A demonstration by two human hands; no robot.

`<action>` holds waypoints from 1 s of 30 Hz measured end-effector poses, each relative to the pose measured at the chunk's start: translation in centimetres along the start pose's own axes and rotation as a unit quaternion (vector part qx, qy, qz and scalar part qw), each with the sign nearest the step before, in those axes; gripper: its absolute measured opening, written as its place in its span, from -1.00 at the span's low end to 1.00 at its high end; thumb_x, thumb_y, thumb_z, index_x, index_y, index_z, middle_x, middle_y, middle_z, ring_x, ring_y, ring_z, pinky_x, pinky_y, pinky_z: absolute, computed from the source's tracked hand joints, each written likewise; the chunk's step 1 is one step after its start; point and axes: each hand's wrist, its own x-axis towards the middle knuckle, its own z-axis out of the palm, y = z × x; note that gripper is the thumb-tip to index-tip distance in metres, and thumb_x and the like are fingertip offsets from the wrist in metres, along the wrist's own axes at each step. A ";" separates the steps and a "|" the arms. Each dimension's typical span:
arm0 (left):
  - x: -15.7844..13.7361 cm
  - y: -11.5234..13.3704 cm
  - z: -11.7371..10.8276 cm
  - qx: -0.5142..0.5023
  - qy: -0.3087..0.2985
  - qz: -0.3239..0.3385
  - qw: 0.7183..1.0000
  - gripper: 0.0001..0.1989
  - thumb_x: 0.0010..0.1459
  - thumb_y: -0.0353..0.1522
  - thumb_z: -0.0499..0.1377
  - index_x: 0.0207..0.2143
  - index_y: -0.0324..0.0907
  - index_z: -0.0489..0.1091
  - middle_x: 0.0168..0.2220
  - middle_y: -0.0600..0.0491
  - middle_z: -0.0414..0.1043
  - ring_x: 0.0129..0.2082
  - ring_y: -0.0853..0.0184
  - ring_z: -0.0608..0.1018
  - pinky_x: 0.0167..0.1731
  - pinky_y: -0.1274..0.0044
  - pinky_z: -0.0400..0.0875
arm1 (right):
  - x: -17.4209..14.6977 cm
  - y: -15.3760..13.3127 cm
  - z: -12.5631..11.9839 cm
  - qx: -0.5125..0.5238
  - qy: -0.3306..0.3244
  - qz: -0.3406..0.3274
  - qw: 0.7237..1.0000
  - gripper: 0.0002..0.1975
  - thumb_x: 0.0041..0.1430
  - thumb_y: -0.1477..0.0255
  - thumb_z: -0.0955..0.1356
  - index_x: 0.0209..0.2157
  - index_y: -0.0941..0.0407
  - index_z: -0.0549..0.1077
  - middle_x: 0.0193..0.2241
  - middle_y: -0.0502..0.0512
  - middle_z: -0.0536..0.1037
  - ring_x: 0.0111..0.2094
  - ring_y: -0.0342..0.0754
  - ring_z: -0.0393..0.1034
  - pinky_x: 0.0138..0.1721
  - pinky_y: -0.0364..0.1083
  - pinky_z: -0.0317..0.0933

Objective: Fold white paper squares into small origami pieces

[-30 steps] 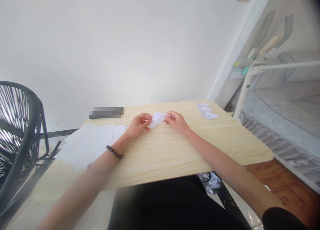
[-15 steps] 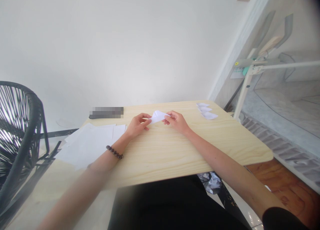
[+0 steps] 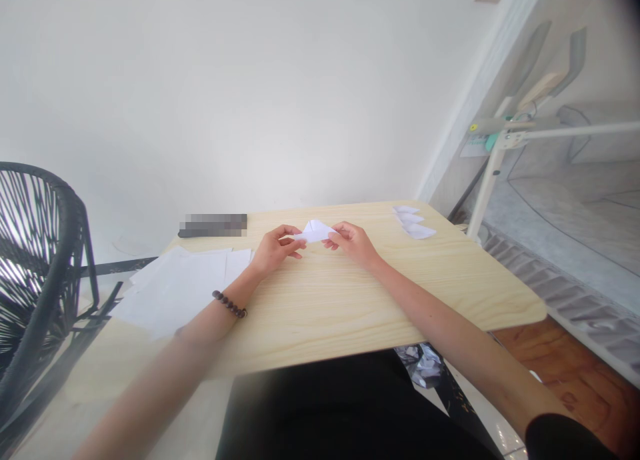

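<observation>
A small folded paper boat, white with a peaked middle, is held just above the far half of the wooden table. My left hand pinches its left end between thumb and fingers; a dark bead bracelet circles that wrist. At the opposite end, my right hand grips the boat's right tip, its fingers curled behind the paper. Fingertips hide both ends. Off to the right lie several similar folded white paper boats in a short row.
Loose white sheets spread over the table's left side. Behind them lies a dark, pixelated object. A black woven chair stands at left, and a white metal frame at right. Crumpled silvery material shows below the front edge.
The paper boat has turned slightly, its left end now more level. My left fingers have shifted a little along that end; my right hand has hardly moved.
</observation>
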 end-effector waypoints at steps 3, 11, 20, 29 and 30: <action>0.1 -0.3 -0.1 0.018 -0.003 -0.004 1.000 -0.69 -0.09 -0.24 0.17 -0.32 -0.26 0.30 -0.44 0.00 0.41 -0.36 0.31 0.47 -0.43 0.45 0.43 | 0.0 0.1 0.0 -0.053 0.004 -0.020 0.998 -0.81 -0.02 0.33 0.27 -0.37 0.16 0.31 -0.41 0.07 0.49 -0.40 -0.13 0.39 -0.36 -0.14 0.23; 0.0 -0.4 -0.2 0.078 -0.030 0.017 0.996 -0.70 -0.06 -0.20 0.14 -0.36 -0.26 0.38 -0.28 -0.05 0.41 -0.32 0.30 0.46 -0.44 0.50 0.41 | -0.4 -0.8 0.0 -0.166 -0.020 -0.117 0.979 -0.81 -0.01 0.41 0.26 -0.29 0.12 0.34 -0.37 0.00 0.48 -0.34 -0.15 0.34 -0.29 -0.17 0.15; -0.1 -0.4 0.0 0.073 -0.099 0.033 0.992 -0.68 0.07 -0.18 0.00 -0.29 -0.24 0.32 -0.34 -0.02 0.36 -0.32 0.33 0.42 -0.49 0.56 0.41 | -0.2 -0.8 -0.3 -0.177 -0.064 -0.147 0.971 -0.83 0.03 0.42 0.26 -0.33 0.12 0.44 -0.36 0.01 0.49 -0.31 -0.14 0.33 -0.26 -0.17 0.13; 0.0 -0.1 0.1 0.156 0.002 0.115 0.981 -0.78 0.06 -0.25 0.04 -0.34 -0.22 0.29 -0.26 -0.01 0.33 -0.31 0.36 0.41 -0.50 0.57 0.42 | -0.5 -1.0 0.0 -0.184 -0.020 -0.112 0.976 -0.81 0.00 0.35 0.28 -0.37 0.13 0.45 -0.40 0.00 0.50 -0.38 -0.14 0.34 -0.33 -0.18 0.15; 0.0 0.0 0.1 0.177 0.011 0.127 0.976 -0.79 0.07 -0.25 0.04 -0.33 -0.22 0.30 -0.23 -0.02 0.33 -0.31 0.36 0.41 -0.48 0.57 0.42 | -0.5 -1.0 0.0 -0.185 -0.013 -0.112 0.976 -0.81 0.00 0.36 0.27 -0.37 0.13 0.45 -0.40 0.00 0.50 -0.38 -0.14 0.34 -0.33 -0.19 0.15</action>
